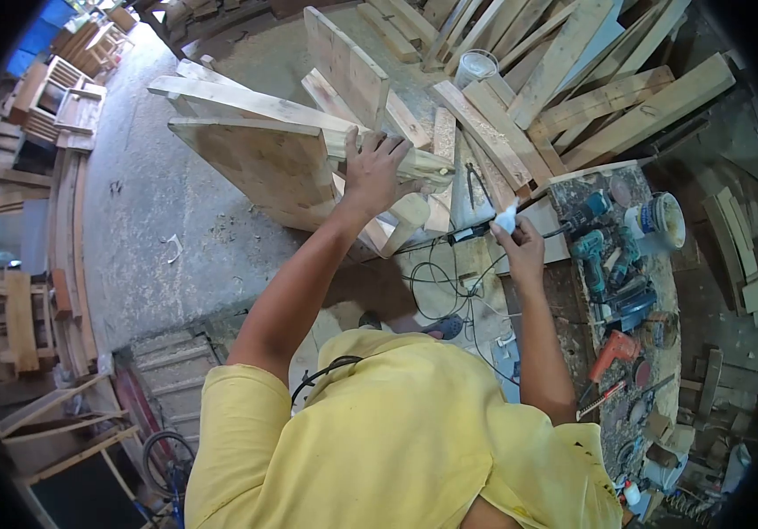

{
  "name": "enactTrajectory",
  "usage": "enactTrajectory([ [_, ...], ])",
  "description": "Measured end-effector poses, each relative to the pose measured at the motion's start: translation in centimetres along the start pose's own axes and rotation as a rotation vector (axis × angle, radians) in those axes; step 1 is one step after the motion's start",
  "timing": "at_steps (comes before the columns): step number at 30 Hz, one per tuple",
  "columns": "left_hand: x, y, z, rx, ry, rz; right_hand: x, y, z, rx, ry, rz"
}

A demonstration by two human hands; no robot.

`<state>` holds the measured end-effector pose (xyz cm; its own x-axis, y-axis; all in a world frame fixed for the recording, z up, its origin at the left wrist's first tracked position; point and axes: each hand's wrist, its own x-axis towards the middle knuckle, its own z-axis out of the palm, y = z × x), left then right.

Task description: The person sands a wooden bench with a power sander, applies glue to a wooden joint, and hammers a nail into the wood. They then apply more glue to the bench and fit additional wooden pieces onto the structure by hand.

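Head view: left hand (377, 169), fingers spread, steadies the wooden frame (264, 163). Right hand (520, 249) pinches a white item (506, 218), possibly cloth.

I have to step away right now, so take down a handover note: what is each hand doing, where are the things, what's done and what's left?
Left hand: fingers wrapped over the top rail of the wooden frame, which stands tilted on the concrete floor.
Right hand: closed on a small white object, too blurred to identify, held between the frame and the workbench.
Done: the frame's panel and rails appear to be joined.
Left: not clear from this view. The teal drills and white bucket sit on the workbench, untouched.
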<state>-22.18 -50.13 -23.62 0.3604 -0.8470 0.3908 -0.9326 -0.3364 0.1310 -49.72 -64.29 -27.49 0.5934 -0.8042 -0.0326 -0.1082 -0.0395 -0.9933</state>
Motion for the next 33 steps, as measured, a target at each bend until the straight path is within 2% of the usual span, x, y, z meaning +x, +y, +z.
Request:
enactTrajectory([
  [13, -0.3, -0.2, 0.3, 0.017, 0.065, -0.021, 1.1, -4.4, 6.0, -0.144, -0.042, -0.174],
  [21, -0.4, -0.4, -0.5, 0.053, -0.102, 0.003, 2.1, -3.9, 6.6, -0.233, -0.098, -0.193],
  [33, -0.4, -0.7, -0.6, 0.052, -0.145, 0.018, 2.7, -3.6, 6.6, -0.255, -0.109, -0.162],
])
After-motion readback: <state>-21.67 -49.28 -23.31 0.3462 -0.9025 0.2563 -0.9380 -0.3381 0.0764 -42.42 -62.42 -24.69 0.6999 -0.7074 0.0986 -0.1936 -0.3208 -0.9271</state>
